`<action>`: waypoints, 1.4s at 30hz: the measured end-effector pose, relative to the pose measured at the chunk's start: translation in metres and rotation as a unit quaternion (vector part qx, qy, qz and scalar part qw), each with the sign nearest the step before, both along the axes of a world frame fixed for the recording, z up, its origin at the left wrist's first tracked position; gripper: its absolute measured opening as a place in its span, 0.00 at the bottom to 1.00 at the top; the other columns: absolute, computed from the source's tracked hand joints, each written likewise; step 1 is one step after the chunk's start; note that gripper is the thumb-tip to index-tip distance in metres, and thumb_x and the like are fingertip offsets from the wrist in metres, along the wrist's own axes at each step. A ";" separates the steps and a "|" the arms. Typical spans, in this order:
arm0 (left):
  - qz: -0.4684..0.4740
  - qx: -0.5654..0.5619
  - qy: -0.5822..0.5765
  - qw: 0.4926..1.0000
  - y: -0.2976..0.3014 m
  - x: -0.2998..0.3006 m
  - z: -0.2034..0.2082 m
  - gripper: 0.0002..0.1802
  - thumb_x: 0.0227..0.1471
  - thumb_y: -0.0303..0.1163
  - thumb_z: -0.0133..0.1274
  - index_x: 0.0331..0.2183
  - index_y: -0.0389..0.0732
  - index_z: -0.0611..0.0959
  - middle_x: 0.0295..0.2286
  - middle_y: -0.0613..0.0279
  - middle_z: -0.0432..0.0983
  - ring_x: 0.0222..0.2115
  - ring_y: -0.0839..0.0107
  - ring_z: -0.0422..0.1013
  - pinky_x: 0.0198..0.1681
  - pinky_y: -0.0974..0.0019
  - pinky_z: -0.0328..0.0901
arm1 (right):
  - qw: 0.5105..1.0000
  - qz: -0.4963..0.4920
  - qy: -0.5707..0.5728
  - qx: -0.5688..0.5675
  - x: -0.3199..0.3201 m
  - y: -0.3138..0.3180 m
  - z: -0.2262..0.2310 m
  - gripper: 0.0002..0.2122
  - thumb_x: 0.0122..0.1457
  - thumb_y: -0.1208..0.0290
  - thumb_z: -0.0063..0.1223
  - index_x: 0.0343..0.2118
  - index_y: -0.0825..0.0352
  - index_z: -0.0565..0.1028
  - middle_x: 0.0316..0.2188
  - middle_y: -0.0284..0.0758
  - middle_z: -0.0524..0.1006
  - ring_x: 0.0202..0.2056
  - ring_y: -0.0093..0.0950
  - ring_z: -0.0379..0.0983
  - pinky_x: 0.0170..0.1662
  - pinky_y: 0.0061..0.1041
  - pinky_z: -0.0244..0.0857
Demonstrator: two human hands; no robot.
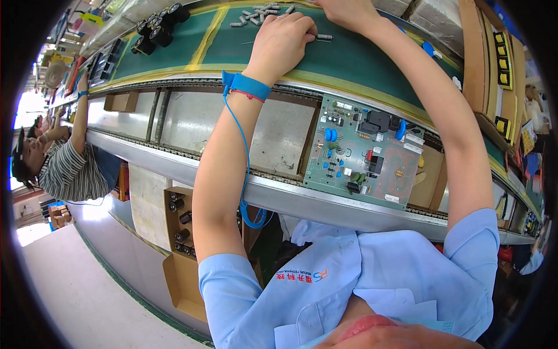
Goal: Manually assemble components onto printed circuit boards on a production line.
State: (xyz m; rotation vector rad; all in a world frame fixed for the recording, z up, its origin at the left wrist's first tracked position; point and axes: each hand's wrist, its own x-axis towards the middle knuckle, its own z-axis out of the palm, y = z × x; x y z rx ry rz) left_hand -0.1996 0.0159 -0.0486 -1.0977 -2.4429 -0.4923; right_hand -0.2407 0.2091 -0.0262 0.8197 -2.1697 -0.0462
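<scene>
My left hand (285, 43), with a blue wrist strap (249, 86) on its wrist, is over the green work surface. Its fingers are curled and closed at a grey resistor (325, 36) with thin wire leads; most of the grip is hidden under the hand. More grey resistors (258, 13) lie in a loose pile just beyond it. At the upper edge my right hand (347, 11) is partly cut off, so what its fingertips do is hidden. Nearer to me, a populated green circuit board (363, 154) rests across the rails of the conveyor.
Black capacitors (160, 29) stand at the far left on the green mat (372, 64). A cardboard box with yellow-and-black parts (501, 58) is at right. A coiled blue cord (254, 220) hangs from my wrist strap past the metal rail (261, 195). Another person (72, 157) works at left.
</scene>
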 end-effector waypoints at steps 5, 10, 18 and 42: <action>0.045 -0.019 0.033 0.998 -0.007 0.009 -0.005 0.04 0.52 0.26 0.53 0.32 0.40 0.82 0.32 0.54 0.77 0.36 0.54 0.73 0.43 0.55 0.66 | 0.979 -0.025 -0.201 -0.016 0.085 0.020 0.022 0.05 0.51 0.70 0.55 0.27 0.65 0.75 0.30 0.38 0.75 0.37 0.37 0.74 0.42 0.34 0.66; 0.157 -0.134 0.017 0.978 -0.007 0.021 0.009 0.07 0.51 0.27 0.55 0.35 0.38 0.80 0.33 0.52 0.78 0.36 0.56 0.74 0.38 0.59 0.68 | 0.929 -0.056 -0.357 -0.077 0.112 0.037 0.021 0.07 0.54 0.66 0.56 0.30 0.64 0.78 0.30 0.40 0.78 0.37 0.41 0.76 0.40 0.39 0.68; 0.035 0.235 -0.293 0.926 -0.013 0.092 0.042 0.11 0.55 0.23 0.53 0.41 0.38 0.83 0.31 0.61 0.79 0.30 0.73 0.75 0.34 0.70 0.70 | 0.923 -0.104 -0.349 -0.126 0.104 0.024 0.007 0.08 0.54 0.67 0.55 0.31 0.66 0.77 0.31 0.45 0.78 0.37 0.43 0.76 0.40 0.40 0.69; -0.007 0.092 -0.251 0.964 -0.037 0.226 0.022 0.13 0.44 0.18 0.57 0.35 0.39 0.84 0.31 0.60 0.78 0.29 0.63 0.76 0.31 0.66 0.70 | 0.838 -0.028 -0.477 -0.263 0.254 0.116 0.020 0.10 0.58 0.79 0.53 0.44 0.70 0.76 0.31 0.30 0.73 0.33 0.20 0.67 0.40 0.19 0.63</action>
